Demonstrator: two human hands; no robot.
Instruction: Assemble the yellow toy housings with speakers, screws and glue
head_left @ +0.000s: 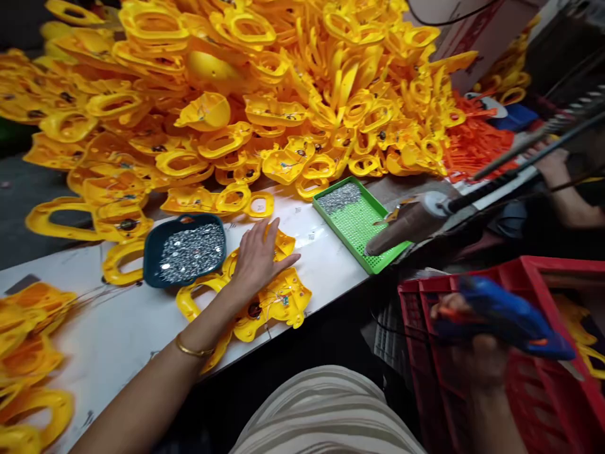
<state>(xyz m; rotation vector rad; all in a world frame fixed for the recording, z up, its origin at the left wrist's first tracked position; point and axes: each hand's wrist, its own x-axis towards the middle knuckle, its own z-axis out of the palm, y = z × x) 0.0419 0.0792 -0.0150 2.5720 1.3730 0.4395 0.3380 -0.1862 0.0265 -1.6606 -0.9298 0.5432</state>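
Yellow shell [283, 299]: it lies flat on the white table [132, 328], right under my left fingers, with its little wires facing up.
Left hand [258, 255]: the fingers are stretched out and loose, not gripping. The palm rests on the shell, I think to stop it sliding.
Right hand [477, 359]: it is curled tight around the blue tool [510, 318], over the red crate [416, 328], well apart from the left fingers. It looks blurry.
Dark tray [154, 243]: full of shiny screws, just beside the left fingers, I guess for easy picking.
Green tray [378, 217]: more screws, between my two hands.
Big pile [236, 75]: many yellow shells heaped past the left fingertips.
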